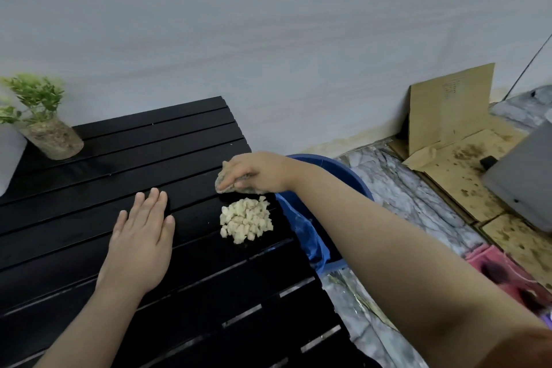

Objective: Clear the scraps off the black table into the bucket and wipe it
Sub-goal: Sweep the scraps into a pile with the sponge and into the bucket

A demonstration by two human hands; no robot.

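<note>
Between the hands lay the pale crumbly scrap pile point(246, 219); right hand point(257, 172) gripped a grey-green sponge point(227, 181), left hand point(142, 236) flat, empty. Risk: crumbs dropping through slat gaps, missing the blue plastic bucket point(343, 176).

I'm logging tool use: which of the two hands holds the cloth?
The right hand, pressing the cloth beside the scraps; the left hand lies flat and empty.

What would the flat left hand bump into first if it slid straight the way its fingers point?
Probably nothing on the black slatted table itself: the left hand points up-table towards the pale grey wall, between the plant jar and crumbly beige scraps.
</note>
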